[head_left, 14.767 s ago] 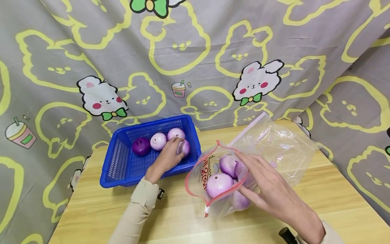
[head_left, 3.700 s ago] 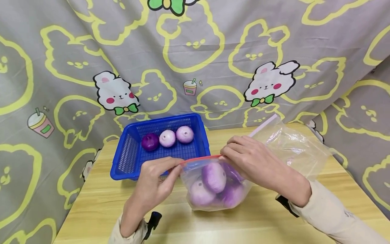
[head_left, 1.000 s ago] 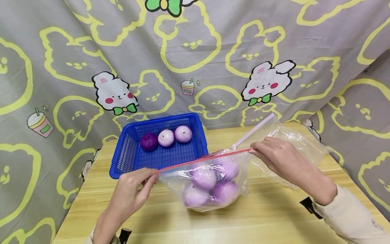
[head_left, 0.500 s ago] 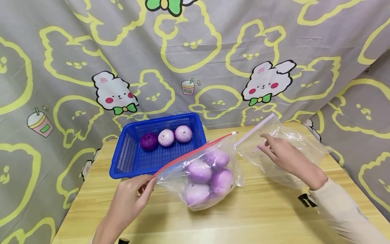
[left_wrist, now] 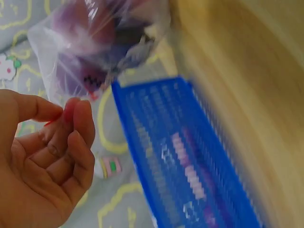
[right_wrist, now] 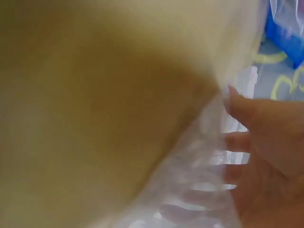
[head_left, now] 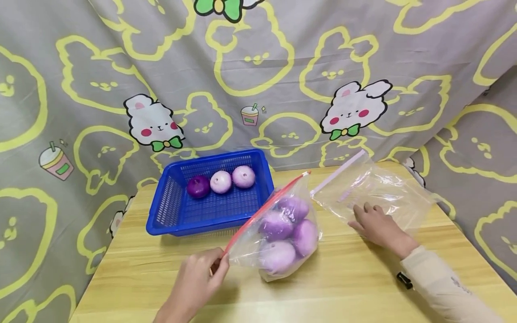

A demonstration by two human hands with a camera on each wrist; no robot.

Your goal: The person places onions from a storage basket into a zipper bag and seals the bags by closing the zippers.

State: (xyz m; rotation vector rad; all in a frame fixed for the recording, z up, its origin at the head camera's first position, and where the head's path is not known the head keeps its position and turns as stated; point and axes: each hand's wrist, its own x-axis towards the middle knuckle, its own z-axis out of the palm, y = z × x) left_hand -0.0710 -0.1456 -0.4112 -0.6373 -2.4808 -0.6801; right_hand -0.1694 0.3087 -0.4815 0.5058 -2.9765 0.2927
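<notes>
My left hand [head_left: 199, 273] pinches the near corner of a clear zip bag [head_left: 246, 255] between thumb and fingers. Several purple onions [head_left: 278, 256] are bunched inside, low over the table. The bag's red zip strip [head_left: 258, 213] runs in one straight line to a white slider [head_left: 305, 174] at the far end. My right hand [head_left: 377, 226] reaches over a second clear bag [head_left: 397, 190] with a pale lilac strip, lying flat. In the right wrist view its thumb and spread fingers [right_wrist: 237, 142] are at that bag's edge, some fingers showing through the plastic.
A blue plastic basket [head_left: 210, 220] stands at the back left and holds three onions [head_left: 221, 181], one darker than the others. The wooden table [head_left: 133, 269] meets a patterned grey curtain [head_left: 278, 67] behind. The left wrist view is partly blurred.
An onion has left the basket, and the onion bag's wide mouth has drawn into a line. Lately my right hand let go of the zip and moved to the second bag; my left moved right.
</notes>
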